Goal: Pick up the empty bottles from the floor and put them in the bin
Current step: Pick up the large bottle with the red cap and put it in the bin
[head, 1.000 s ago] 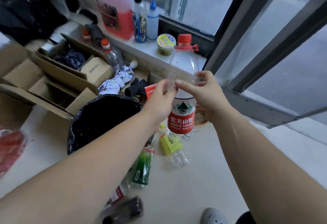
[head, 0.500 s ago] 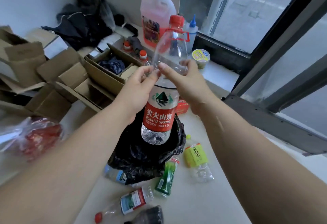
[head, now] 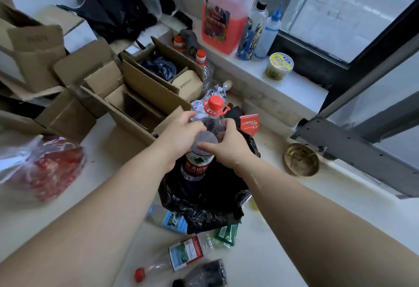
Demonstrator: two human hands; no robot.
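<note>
A large clear water bottle (head: pixel 200 148), red-capped and red-labelled, is held upright by both hands directly above the black bin bag (head: pixel 204 198), its base just over the bag's mouth. The left hand (head: pixel 181 137) is wrapped round the bottle's shoulder from one side and the right hand (head: pixel 223 147) from the other, both closed on it. The step in hand is judged to be the drop into the bin; what is called for next is that the bottle be lowered through the opening and both grips released.

More bottles are left on the floor just on the near side of the bag: a blue-labelled bottle (head: pixel 166 218) touching its edge, a green bottle (head: pixel 225 234) beside that, a red-capped clear bottle (head: pixel 179 256) nearer the camera, and a dark bottle (head: pixel 204 274) nearest of all.

The floor (head: pixel 272 252) is pale, smooth and lightly soiled. Open cardboard boxes (head: pixel 127 96) are stacked beyond the bag on its left side, a red plastic bag (head: pixel 43 168) lies well to the left, and a brass dish (head: pixel 301 159) sits to the right. Beyond the bag runs a window sill (head: pixel 301 87) carrying a pink jug (head: pixel 226 12).
</note>
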